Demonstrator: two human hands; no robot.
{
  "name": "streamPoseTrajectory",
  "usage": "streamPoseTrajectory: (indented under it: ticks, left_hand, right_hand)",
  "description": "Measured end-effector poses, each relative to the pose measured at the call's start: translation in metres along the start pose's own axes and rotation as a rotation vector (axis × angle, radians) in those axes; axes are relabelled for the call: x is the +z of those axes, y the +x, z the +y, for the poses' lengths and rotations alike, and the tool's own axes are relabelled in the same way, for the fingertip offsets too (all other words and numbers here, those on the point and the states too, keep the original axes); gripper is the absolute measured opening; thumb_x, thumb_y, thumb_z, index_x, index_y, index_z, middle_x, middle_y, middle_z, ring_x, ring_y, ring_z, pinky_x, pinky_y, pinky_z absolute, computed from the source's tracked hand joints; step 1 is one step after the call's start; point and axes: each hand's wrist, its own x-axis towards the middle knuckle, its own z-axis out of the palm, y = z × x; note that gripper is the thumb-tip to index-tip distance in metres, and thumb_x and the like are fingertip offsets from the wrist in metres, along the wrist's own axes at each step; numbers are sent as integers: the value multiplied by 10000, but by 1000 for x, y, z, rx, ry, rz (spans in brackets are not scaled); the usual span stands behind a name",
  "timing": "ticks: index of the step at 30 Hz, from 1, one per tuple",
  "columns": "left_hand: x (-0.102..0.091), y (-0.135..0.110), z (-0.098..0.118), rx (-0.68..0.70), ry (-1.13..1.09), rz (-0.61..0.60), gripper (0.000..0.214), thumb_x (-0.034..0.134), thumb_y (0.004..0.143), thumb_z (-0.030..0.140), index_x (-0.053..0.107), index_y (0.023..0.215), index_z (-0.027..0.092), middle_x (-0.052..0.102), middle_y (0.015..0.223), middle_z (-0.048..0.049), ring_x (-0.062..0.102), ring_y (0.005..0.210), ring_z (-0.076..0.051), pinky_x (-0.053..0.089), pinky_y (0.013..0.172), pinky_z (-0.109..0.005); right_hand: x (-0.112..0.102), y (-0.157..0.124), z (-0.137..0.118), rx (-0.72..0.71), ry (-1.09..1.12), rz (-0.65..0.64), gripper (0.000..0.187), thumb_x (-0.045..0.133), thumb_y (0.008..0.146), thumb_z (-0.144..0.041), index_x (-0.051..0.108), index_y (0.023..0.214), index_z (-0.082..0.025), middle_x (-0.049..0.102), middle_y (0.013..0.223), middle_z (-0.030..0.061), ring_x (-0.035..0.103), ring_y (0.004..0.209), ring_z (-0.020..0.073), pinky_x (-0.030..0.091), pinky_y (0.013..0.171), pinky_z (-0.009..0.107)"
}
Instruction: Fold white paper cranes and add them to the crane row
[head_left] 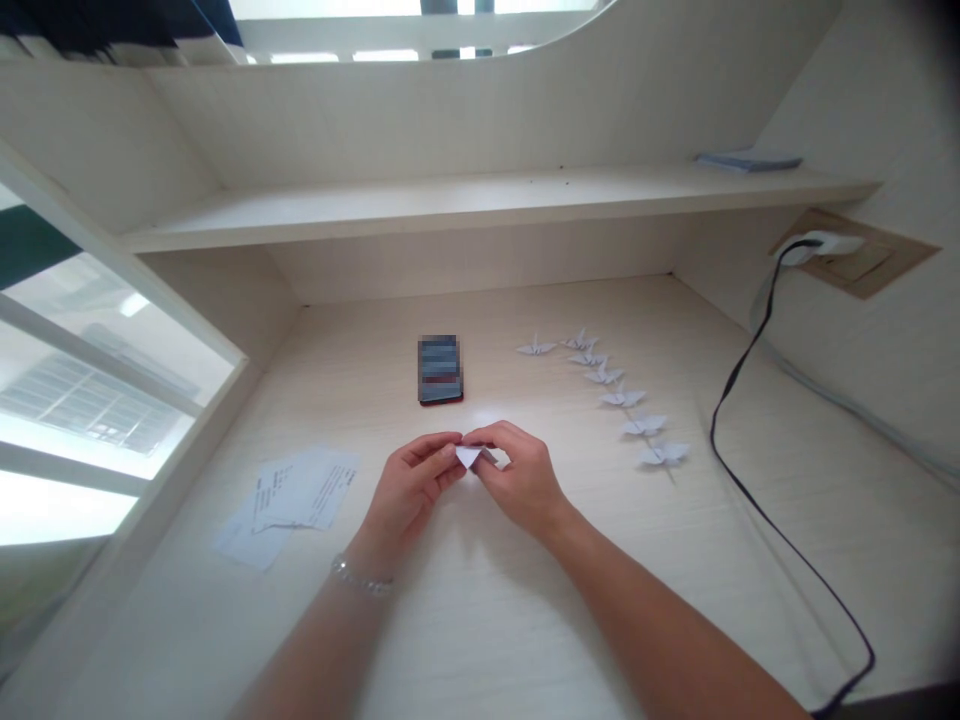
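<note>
White paper point(469, 456) is pinched by the left hand point(412, 484) and right hand point(522, 478); it looks part folded; the next fold likely needs neat, soft pressing.

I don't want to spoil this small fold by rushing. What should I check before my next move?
1. Folded paper held from both sides, by left hand and right hand: ok.
2. Creases lined up: cannot tell; fingers cover part and the piece is small.
3. Paper cranes clear of the right hand: ok, they lie apart from it.
4. Phone out of the grip's way: ok, it lies beyond the hands, untouched.
5. Printed sheets stacked neatly: not ok, they overlap at angles.
6. Black cable free of the right forearm: cannot tell; they meet at the picture's bottom edge.
</note>
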Motion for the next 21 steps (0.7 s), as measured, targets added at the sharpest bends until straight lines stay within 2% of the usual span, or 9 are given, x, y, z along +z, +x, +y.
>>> streamPoseTrajectory:
  ticks: [5, 11, 17, 21]
  left_hand:
    - [3, -2, -1, 35, -24, -20, 280, 713, 658, 154, 656, 931, 151, 691, 883, -68, 628, 845, -163, 483, 781, -286]
    - [3, -3, -1, 110, -10, 12, 283, 743, 607, 104, 660, 874, 145, 705, 822, -56, 639, 779, -142, 483, 769, -266]
    - [0, -3, -2, 179, 92, -5, 244, 739, 609, 99, 664, 838, 137, 702, 847, -62, 641, 785, -154, 489, 748, -265]
    - [-3, -3, -1, 179, 118, -31, 231, 731, 623, 99, 661, 841, 129, 702, 834, -71, 644, 771, -160, 491, 734, -270]
  right_hand:
    - [2, 0, -3, 57, 77, 25, 181, 565, 740, -132, 650, 868, -228, 631, 848, 32, 589, 788, 174, 469, 698, 290]
    - [1, -2, -5, -14, 78, 87, 170, 578, 743, -130, 643, 872, -221, 624, 839, 38, 589, 792, 173, 477, 714, 289]
    - [2, -3, -2, -36, 94, 57, 199, 605, 722, -134, 643, 901, -210, 629, 851, 39, 596, 790, 170, 482, 691, 281]
    - [2, -4, 0, -23, 134, 30, 190, 603, 722, -127, 643, 892, -202, 634, 829, 35, 600, 752, 158, 480, 651, 263]
